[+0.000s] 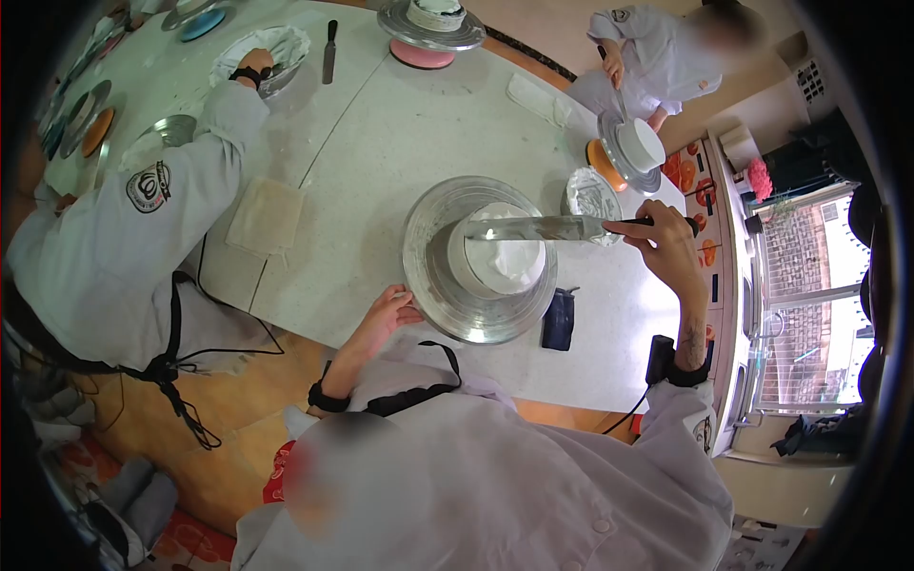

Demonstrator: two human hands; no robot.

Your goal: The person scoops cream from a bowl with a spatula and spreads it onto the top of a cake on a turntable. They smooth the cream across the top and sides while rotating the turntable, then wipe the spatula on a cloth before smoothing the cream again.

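A small white-frosted cake (503, 255) sits on a silver turntable (433, 285) near the front edge of the white table. My right hand (666, 249) grips the black handle of a long palette knife (538, 228), whose blade lies flat across the cake's top with white cream on it. My left hand (386, 319) rests with fingers apart against the turntable's left rim.
A metal bowl of cream (590, 195) stands right of the turntable, a dark cloth (559, 319) by its front. A beige cloth (267, 214) lies to the left. A person in white (143, 228) works at the left, another (657, 57) ices a cake at the far right.
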